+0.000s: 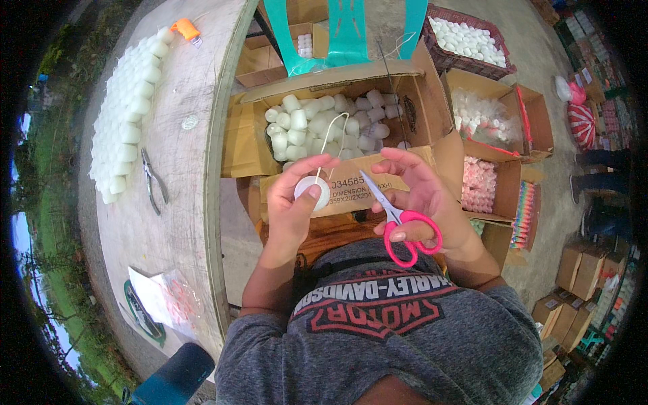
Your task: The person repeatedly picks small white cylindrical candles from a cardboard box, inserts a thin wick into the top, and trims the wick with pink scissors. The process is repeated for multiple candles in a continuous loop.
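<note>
My left hand [289,196] pinches a small round white candle [309,191], its flat end turned up. A long pale wick [326,140] rises from the candle and bends over at the top. A pair of pink-handled scissors [437,236] sits in my right hand [432,192], with fingers in the handle loops. The blades point up and left, apart from the wick. Beyond my hands stands an open cardboard box [425,108] holding many loose white candles [324,121].
On the table [182,88] at left are rows of white candles [131,111], pliers [154,182], an orange-handled tool [185,29] and a plastic packet [177,300]. A teal chair [347,30] stands ahead. Goods-filled boxes [533,121] and a crate [509,67] are at right.
</note>
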The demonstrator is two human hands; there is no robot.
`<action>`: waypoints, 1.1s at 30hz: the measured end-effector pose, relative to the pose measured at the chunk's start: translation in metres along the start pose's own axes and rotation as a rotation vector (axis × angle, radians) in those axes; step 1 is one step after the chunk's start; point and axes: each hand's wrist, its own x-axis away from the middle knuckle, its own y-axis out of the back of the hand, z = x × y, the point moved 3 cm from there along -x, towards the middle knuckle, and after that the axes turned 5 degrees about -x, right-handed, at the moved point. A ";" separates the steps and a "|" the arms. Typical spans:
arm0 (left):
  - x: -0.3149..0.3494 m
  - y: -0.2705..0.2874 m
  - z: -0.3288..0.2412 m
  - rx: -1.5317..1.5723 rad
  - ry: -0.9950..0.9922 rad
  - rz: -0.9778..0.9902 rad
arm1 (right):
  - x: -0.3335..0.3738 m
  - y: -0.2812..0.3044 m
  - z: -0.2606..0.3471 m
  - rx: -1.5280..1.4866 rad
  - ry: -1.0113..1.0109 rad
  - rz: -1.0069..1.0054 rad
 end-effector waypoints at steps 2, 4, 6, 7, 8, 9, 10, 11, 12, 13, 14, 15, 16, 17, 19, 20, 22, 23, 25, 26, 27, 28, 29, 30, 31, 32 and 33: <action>-0.001 -0.001 0.000 -0.030 -0.012 0.017 | -0.001 0.000 -0.002 -0.068 -0.009 0.055; 0.000 -0.004 -0.002 -0.054 -0.030 0.037 | -0.002 0.001 -0.008 -0.151 -0.004 0.152; 0.003 -0.006 -0.007 -0.079 -0.017 0.107 | -0.003 -0.002 -0.013 -0.249 -0.061 0.149; 0.005 -0.006 -0.009 -0.091 -0.011 0.140 | -0.003 -0.004 -0.015 -0.298 -0.092 0.148; 0.005 -0.007 -0.010 -0.098 -0.022 0.149 | -0.005 0.002 -0.016 -0.101 -0.052 0.262; 0.004 -0.007 -0.011 -0.106 -0.033 0.158 | -0.007 0.016 -0.019 0.097 -0.012 0.373; 0.004 -0.008 -0.011 -0.114 -0.045 0.166 | -0.008 0.017 -0.020 0.177 -0.007 0.396; 0.004 -0.007 -0.012 -0.099 -0.032 0.157 | -0.008 0.015 -0.019 0.256 0.000 0.421; 0.004 -0.007 -0.012 -0.084 -0.019 0.147 | -0.003 0.011 -0.019 0.217 -0.029 0.358; 0.003 -0.007 -0.013 -0.069 -0.008 0.138 | -0.001 0.006 -0.018 0.178 -0.057 0.295; 0.003 -0.006 -0.012 -0.075 -0.010 0.135 | 0.000 0.004 -0.017 0.176 -0.050 0.278; 0.003 -0.004 -0.010 -0.082 -0.013 0.132 | 0.000 0.003 -0.016 0.173 -0.042 0.261; 0.003 -0.003 -0.009 -0.088 -0.016 0.128 | 0.000 0.002 -0.015 0.170 -0.035 0.244; 0.003 -0.003 -0.009 -0.087 -0.009 0.125 | 0.000 -0.001 -0.014 0.114 -0.058 0.197; 0.004 -0.003 -0.010 -0.084 0.004 0.118 | 0.001 -0.005 -0.013 0.003 -0.105 0.101; 0.004 -0.004 -0.010 -0.066 -0.001 0.132 | 0.000 -0.004 -0.013 0.030 -0.083 0.154; 0.005 -0.007 -0.012 -0.034 -0.009 0.161 | -0.002 0.005 -0.016 0.082 -0.037 0.260; 0.005 -0.007 -0.013 -0.041 -0.020 0.174 | -0.002 0.006 -0.019 0.074 -0.062 0.278; 0.007 -0.007 -0.015 -0.055 -0.039 0.200 | 0.000 0.007 -0.024 0.058 -0.112 0.313; 0.006 -0.006 -0.014 -0.038 -0.023 0.224 | 0.002 0.006 -0.026 -0.028 -0.111 0.339; 0.005 -0.004 -0.013 -0.020 -0.008 0.248 | 0.005 0.004 -0.030 -0.114 -0.108 0.363; 0.005 -0.003 -0.011 -0.004 0.007 0.267 | 0.007 0.003 -0.033 -0.201 -0.110 0.391; 0.006 -0.004 -0.011 0.028 0.041 0.275 | 0.007 0.001 -0.030 -0.144 -0.148 0.353; 0.007 -0.006 -0.013 0.060 0.076 0.285 | 0.007 0.001 -0.031 -0.059 -0.089 0.390; 0.006 -0.009 -0.015 0.093 0.111 0.298 | 0.006 0.001 -0.033 0.027 -0.028 0.423; 0.006 -0.012 -0.015 0.054 0.130 0.291 | 0.006 0.001 -0.034 0.114 0.034 0.455; 0.006 -0.015 -0.014 0.015 0.148 0.284 | 0.006 0.000 -0.034 0.072 -0.040 0.454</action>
